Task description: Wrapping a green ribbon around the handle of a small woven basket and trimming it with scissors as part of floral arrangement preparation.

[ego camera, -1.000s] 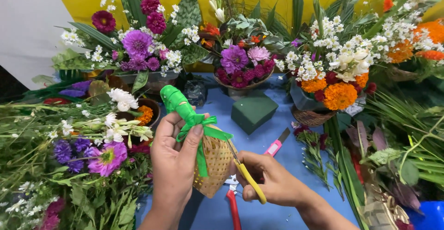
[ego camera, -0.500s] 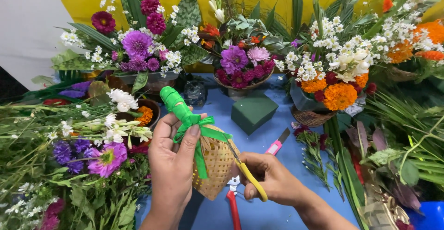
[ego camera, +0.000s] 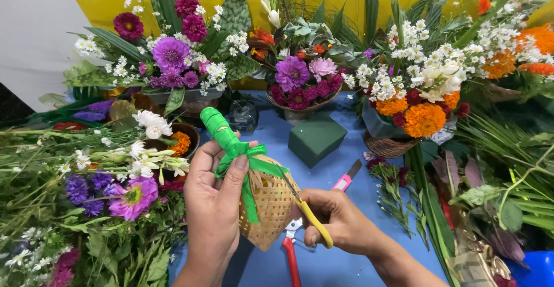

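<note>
Left hand [ego camera: 213,206] grasping the woven basket [ego camera: 268,206]; right hand [ego camera: 337,220] clenched on yellow-handled scissors [ego camera: 309,217], trimming green ribbon [ego camera: 245,168] — snip next.

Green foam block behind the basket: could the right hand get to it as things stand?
Probably yes, once freed. The right hand holds yellow-handled scissors against the woven basket; the green foam block lies just beyond on bare blue table, nothing between them.

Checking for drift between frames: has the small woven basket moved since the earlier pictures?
No. The woven basket sits the same way below and left of the green foam block, held in the left hand.
</note>
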